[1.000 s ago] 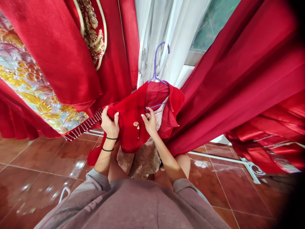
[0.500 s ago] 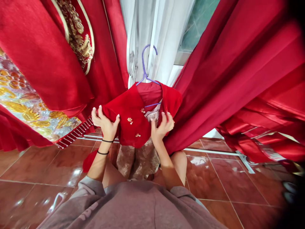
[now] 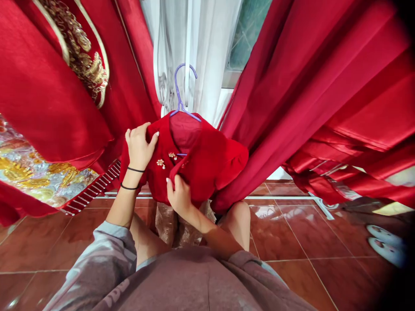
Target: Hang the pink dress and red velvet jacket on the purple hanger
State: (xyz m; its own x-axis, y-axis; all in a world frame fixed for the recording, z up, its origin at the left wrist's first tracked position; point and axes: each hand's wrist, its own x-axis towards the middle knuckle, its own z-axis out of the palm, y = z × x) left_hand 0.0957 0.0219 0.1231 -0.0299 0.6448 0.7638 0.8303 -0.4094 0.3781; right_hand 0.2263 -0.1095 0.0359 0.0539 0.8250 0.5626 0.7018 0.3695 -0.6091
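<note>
The left hand (image 3: pixel 138 146) grips the red velvet jacket (image 3: pixel 207 160) by one shoulder, beneath the purple hanger (image 3: pixel 177 88); the right hand (image 3: pixel 179 196) pinches the jacket's front edge.

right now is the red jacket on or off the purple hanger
On: the purple hanger runs into the red jacket at the neckline, its lower bar showing in the opening.
</note>
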